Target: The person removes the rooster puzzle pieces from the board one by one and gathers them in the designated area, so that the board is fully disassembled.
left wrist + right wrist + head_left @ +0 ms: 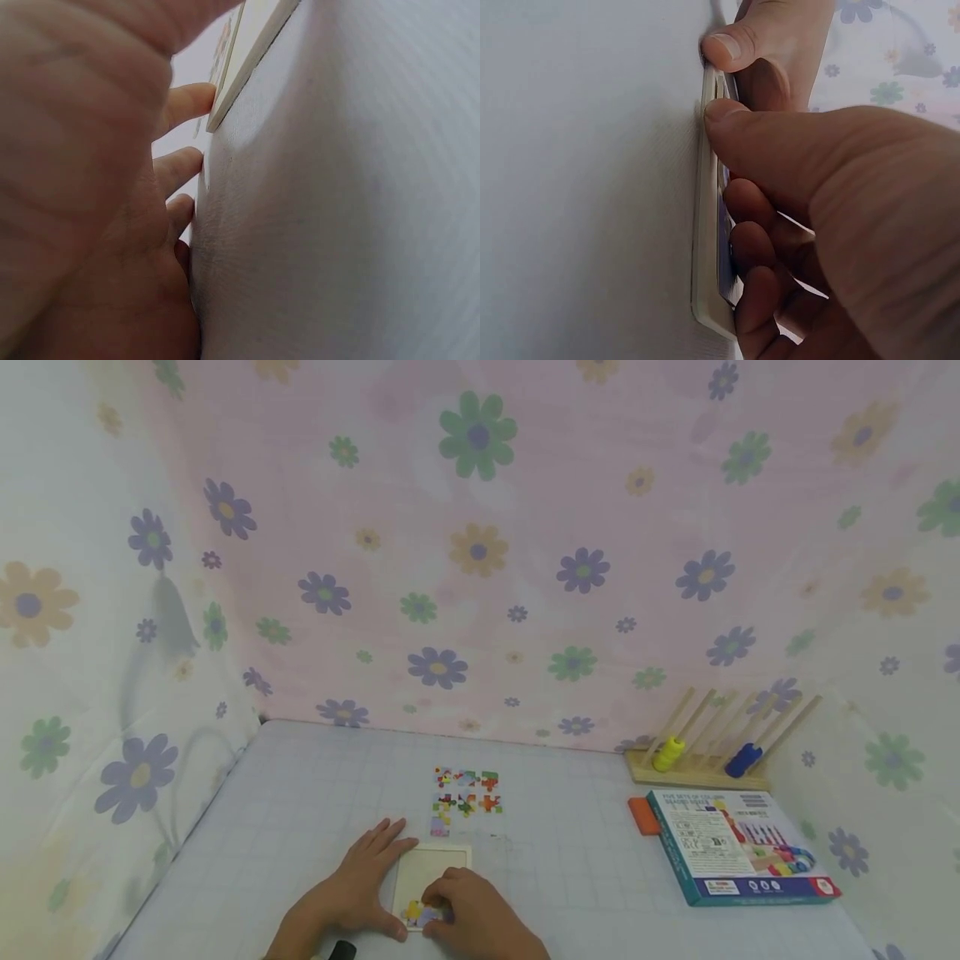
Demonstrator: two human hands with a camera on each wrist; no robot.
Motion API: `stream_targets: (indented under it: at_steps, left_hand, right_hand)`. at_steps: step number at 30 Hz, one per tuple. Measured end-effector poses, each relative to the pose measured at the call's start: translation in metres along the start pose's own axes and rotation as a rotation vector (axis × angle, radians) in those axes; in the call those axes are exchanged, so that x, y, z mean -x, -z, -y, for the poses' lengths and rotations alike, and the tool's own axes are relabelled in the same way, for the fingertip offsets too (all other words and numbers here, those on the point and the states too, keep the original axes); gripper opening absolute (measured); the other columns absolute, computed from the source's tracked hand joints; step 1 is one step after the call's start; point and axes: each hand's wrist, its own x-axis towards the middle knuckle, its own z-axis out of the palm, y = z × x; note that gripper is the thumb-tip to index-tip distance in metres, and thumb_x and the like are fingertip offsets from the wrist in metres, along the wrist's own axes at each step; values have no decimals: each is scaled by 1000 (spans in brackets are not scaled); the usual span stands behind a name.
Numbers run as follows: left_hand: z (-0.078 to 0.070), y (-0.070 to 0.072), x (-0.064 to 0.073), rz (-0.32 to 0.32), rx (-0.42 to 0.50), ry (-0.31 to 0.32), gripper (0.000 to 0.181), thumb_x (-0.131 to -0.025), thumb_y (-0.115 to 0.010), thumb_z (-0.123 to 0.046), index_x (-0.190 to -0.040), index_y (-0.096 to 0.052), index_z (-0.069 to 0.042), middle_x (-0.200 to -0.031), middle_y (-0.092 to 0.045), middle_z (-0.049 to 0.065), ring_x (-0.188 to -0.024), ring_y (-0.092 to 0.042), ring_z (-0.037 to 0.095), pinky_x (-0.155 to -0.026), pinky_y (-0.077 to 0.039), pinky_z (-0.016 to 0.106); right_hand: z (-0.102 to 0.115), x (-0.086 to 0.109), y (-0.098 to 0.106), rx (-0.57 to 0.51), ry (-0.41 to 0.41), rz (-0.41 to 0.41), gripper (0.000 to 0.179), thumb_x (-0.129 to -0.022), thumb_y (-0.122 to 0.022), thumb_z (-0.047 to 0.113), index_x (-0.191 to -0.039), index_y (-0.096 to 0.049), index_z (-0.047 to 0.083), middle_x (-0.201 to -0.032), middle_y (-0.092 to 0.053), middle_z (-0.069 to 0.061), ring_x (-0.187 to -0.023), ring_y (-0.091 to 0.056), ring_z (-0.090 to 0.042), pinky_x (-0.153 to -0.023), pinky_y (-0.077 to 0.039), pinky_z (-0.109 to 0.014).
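A shallow, pale puzzle tray (pixel 427 865) lies flat on the table between both hands. Joined jigsaw pieces (pixel 415 913) in yellow and purple lie along its near edge. My left hand (pixel 352 878) lies at the tray's left side, fingers extended near the far corner and thumb by the near edge. In the left wrist view a fingertip touches the tray's rim (pixel 251 64). My right hand (pixel 476 912) pinches a jigsaw piece at the near right part of the tray, mostly hidden under its fingers. In the right wrist view its thumb (pixel 727 120) presses at the rim.
Several loose jigsaw pieces (pixel 467 792) are laid out just beyond the tray. At the right are a boxed bead set (pixel 720 852), an orange block (pixel 642 816) and a wooden peg rack (pixel 697 774) with yellow and blue beads. Flowered cloth (pixel 517 693) hangs behind the table.
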Motion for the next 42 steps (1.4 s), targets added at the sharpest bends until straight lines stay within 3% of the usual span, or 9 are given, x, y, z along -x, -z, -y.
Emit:
stream_targets:
  at_steps: [9, 26, 37, 42]
  left_hand:
    - [-1, -1, 3, -4, 4, 10, 116, -55, -92, -62, -151, -46, -15, -168, -26, 17, -156, -14, 46, -122, -16, 72]
    - [1, -1, 0, 11, 14, 39, 118, -55, -90, -66, -153, -44, -19, -170, -22, 13, -158, -10, 43, -123, -13, 71]
    - [-1, 1, 0, 16, 6, 14, 116, -56, -91, -64, -152, -45, -17, -169, -23, 16, -157, -12, 45, -122, -14, 72]
    - [-1, 0, 1, 10, 7, 25, 119, -55, -90, -66, -153, -44, -18, -170, -22, 13, -158, -11, 43, -124, -13, 69]
  right_hand:
    - [0, 0, -5, 58, 20, 14, 22, -85, -81, 34, -104, -72, 26, -90, -56, 22, -77, -44, 6, -72, -47, -17]
    - [-3, 1, 3, -67, 16, 21, 20, -87, -79, 35, -104, -70, 27, -91, -57, 24, -77, -48, 7, -72, -48, -16]
    - [-24, 4, 7, -274, 133, -88, 17, -90, -79, 28, -105, -73, 22, -94, -66, 19, -79, -54, 7, -71, -51, -14]
    - [-39, 1, 10, -348, 110, -176, 19, -89, -80, 29, -106, -74, 22, -95, -69, 14, -80, -58, 3, -70, -53, -17]
